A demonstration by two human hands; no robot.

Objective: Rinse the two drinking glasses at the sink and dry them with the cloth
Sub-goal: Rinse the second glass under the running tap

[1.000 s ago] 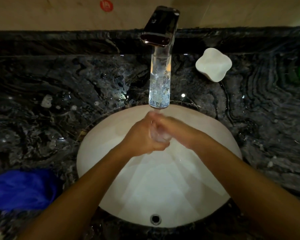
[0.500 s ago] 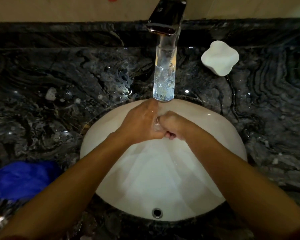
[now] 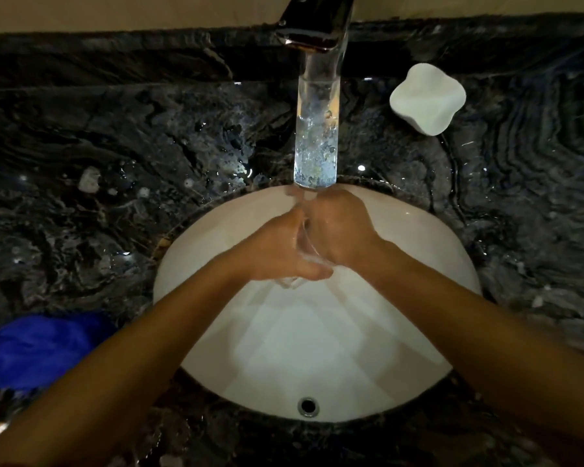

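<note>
Between both hands (image 3: 277,251) (image 3: 343,230) sits the glass (image 3: 304,241) (under running water).

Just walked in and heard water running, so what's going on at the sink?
A person is rinsing a clear drinking glass under the running faucet, over the white sink basin. Both the left hand and the right hand are wrapped around the glass in the water stream. The blue cloth lies unused on the dark counter at the left. Only one glass is visible.
</note>
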